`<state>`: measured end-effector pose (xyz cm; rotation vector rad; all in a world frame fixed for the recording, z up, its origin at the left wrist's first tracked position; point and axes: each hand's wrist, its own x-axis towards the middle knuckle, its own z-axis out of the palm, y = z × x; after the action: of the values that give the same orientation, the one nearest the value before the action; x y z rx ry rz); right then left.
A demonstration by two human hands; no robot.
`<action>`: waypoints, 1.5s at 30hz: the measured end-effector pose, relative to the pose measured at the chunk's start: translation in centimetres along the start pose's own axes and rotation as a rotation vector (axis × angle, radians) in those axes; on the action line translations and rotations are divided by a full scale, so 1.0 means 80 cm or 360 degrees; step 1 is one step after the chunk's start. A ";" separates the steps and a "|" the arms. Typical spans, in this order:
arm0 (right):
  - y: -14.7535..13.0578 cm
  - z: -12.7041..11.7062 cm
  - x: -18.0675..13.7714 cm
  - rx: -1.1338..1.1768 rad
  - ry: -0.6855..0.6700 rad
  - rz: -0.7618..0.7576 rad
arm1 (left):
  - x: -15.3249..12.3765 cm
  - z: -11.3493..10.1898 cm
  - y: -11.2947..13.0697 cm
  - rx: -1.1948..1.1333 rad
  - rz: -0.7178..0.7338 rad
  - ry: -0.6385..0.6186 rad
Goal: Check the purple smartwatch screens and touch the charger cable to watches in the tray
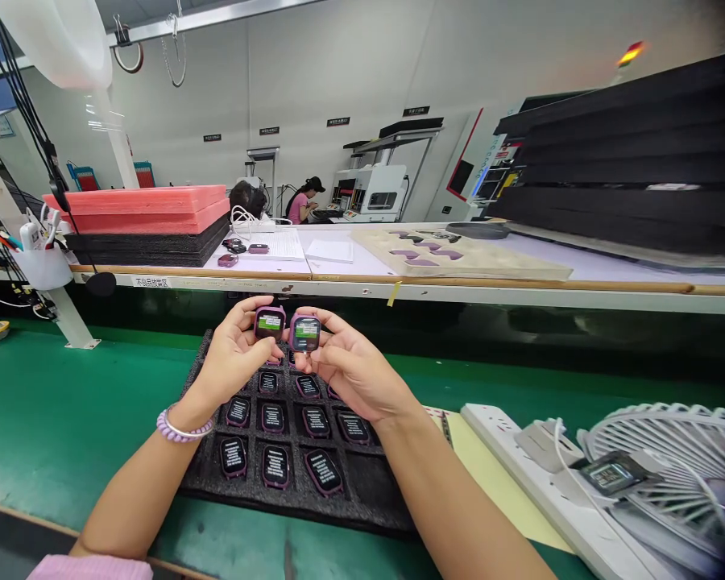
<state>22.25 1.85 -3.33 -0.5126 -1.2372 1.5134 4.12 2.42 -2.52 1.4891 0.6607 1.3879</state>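
Two purple-framed smartwatches are up in the air over the middle of the black foam tray, which lies on the green desk near its front edge. The left hand grasps one, the left-hand smartwatch, with the thumb at its lower edge and fingers round its side. The right hand grasps the other, the right-hand smartwatch, between thumb and fingers. The two are just beside each other, screens towards the wearer; whether their frames touch is too close to tell. Both screens show a picture with a green band.

As for how far things stand, these two are in the midst of being handled, and neither is set down in a pocket. The tray watches rest in their pockets with lines of white text on dark screens, unlike the raised pair. The row along the tray's front edge has three of them, and bare foam shows in the pocket at the front right corner. The next row back has four. Farther towards the rear edge the hands cover part of the tray, so a full count is not possible. Nothing visible marks which of the seated watches are finished and which are left.

Right of the tray, a yellow sheet and a white power strip lie on the desk.
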 end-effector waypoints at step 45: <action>-0.141 0.038 0.058 -0.0376 -0.0171 -0.0718 | 0.069 0.031 0.120 -0.0058 0.0441 -0.0126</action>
<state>23.24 3.56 9.07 -0.2789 -1.5088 1.0313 5.57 2.83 8.76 1.6433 0.3877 1.5305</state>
